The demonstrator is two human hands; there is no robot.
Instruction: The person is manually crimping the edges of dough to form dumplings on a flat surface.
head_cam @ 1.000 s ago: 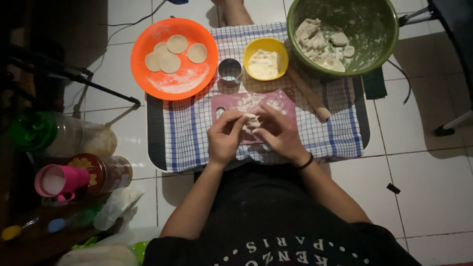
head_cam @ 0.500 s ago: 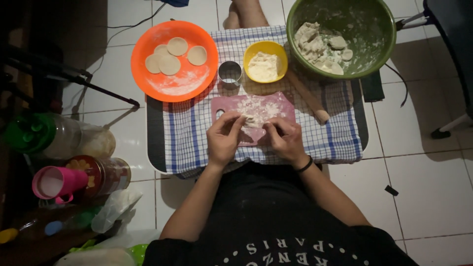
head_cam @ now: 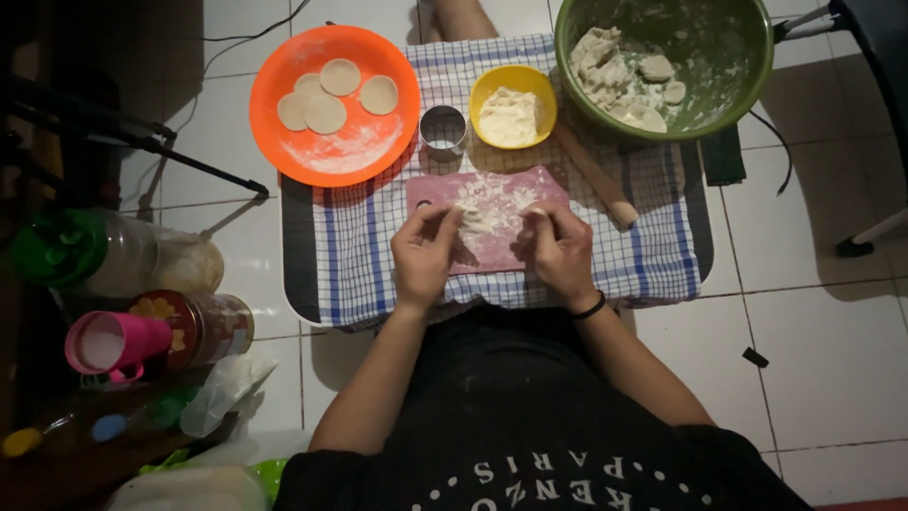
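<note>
Both forearms reach away from the body toward the far side, bare from the elbow down, and angle inward so the hands come near each other in the middle. The left hand [head_cam: 426, 254] lies back up, fingers curled downward, thumb and forefinger drawn together at the tip and pointing to the right. The right hand [head_cam: 560, 251] mirrors it, back up, knuckles bent, its fingertips turned to the left. The two hands are a little apart, fingertips facing across the gap. A dark band circles the right wrist. Whether either hand pinches anything cannot be told.
</note>
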